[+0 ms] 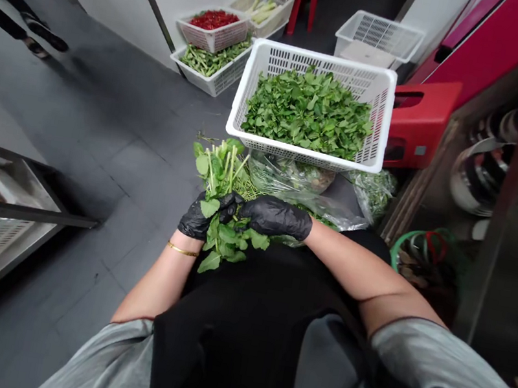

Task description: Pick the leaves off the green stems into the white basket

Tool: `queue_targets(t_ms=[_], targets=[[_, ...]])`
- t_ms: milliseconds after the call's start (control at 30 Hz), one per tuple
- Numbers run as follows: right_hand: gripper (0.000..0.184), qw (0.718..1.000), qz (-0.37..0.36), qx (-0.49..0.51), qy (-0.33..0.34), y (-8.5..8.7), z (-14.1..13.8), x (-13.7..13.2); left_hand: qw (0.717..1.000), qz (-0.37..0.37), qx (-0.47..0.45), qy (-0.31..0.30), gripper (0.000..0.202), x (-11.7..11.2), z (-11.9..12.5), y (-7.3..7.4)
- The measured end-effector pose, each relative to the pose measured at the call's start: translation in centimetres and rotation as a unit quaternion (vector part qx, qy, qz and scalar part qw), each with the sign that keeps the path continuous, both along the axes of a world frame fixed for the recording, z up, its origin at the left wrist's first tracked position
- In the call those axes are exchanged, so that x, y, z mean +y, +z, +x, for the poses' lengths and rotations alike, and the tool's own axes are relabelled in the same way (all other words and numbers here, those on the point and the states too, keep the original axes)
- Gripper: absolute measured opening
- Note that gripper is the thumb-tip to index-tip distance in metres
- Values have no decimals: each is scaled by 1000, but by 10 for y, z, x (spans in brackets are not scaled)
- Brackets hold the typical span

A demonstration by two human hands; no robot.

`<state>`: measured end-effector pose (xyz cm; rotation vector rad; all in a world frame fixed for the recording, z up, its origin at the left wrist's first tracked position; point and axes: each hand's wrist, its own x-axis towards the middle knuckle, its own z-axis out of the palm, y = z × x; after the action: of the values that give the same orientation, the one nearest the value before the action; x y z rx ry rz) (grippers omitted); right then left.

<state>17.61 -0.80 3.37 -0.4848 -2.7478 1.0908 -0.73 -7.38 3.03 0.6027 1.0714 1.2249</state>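
My left hand (pixel 197 216), in a black glove, is closed round a bunch of leafy greens (pixel 226 241) with pale cut stems pointing up and leaves hanging below. From the other side my right hand (pixel 276 216), gloved too, meets the bunch, its fingertips pressed together among the leaves. What exactly those fingertips pinch is partly hidden. Just beyond my hands a white basket (pixel 305 154) holds a heap of picked green leaves (pixel 309 110). Loose stems (pixel 245 186) and clear plastic bags of greens (pixel 291 174) lie under its near edge.
Crates of red chillies (pixel 214 20), green beans (pixel 211 60) and pale stalks (pixel 263 10) stand by the wall. A red stool (pixel 420 124) is right of the basket, another white crate (pixel 379 36) behind. Metal shelving (pixel 3 225) is at left; a person's feet (pixel 43 35) show far left.
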Motion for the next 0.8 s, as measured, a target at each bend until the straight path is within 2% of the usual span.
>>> queue_targets(t_ms=[67,133,167,233,267,300,333,367,500,567,633,700,800], targets=[[24,996,-64,52,12,-4,5,1,1000,19,-14,-8,37,0,-2,-3],[18,974,-167,138,-62,-6,11,0,997,63,-46,-1,41,1,-8,-5],[24,949,-219,188,-126,-6,14,0,994,90,-61,7,43,0,-12,-5],[37,880,-300,266,-253,-5,20,0,987,137,-76,25,42,-1,-20,-4],[40,850,-328,288,-296,-4,22,0,985,152,-74,33,41,-2,-22,-3],[42,833,-350,293,-313,-2,24,0,984,159,-67,37,39,-4,-23,-2],[42,831,-368,284,-305,0,24,0,985,159,-59,38,37,-5,-23,-1],[41,841,-383,264,-276,2,22,0,986,153,-52,37,37,-5,-21,1],[40,895,-393,182,-107,5,12,1,994,88,-27,55,35,-3,-6,6],[41,903,-385,174,-76,0,9,1,997,67,-10,41,33,0,-1,7],[44,911,-359,180,-94,-4,10,-2,996,75,-21,39,31,5,-2,4],[45,915,-326,196,-138,-2,16,-5,992,77,-66,76,27,11,-8,-2],[44,899,-265,253,-240,10,34,8,986,5,-107,128,28,23,-20,-12]])
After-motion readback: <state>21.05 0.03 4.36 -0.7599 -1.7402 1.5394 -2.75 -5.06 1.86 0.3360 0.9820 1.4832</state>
